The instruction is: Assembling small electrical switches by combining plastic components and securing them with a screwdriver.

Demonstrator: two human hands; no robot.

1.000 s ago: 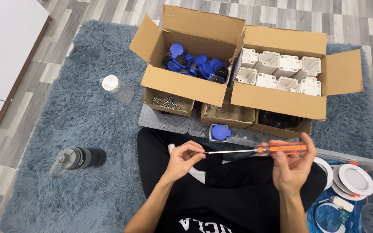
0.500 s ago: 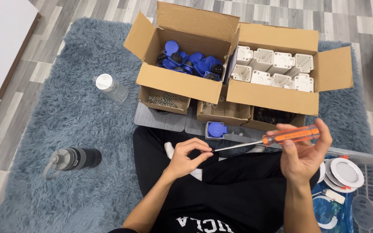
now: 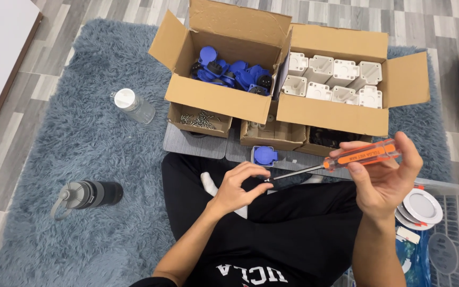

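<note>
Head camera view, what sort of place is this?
Likely a home floor used for small assembly work: a shaggy blue rug over grey plank flooring, with cardboard boxes of plastic parts.

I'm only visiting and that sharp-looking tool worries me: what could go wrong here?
1. The left hand pinches right at the tip of the screwdriver held by the right hand; a slip might jab a fingertip.
2. Whatever small piece sits at the tip, too tiny to see, could fall into the shaggy blue rug and be hard to find.

Orange-handled screwdriver, blue caps in brown box, white parts, grey-blue rug
</note>
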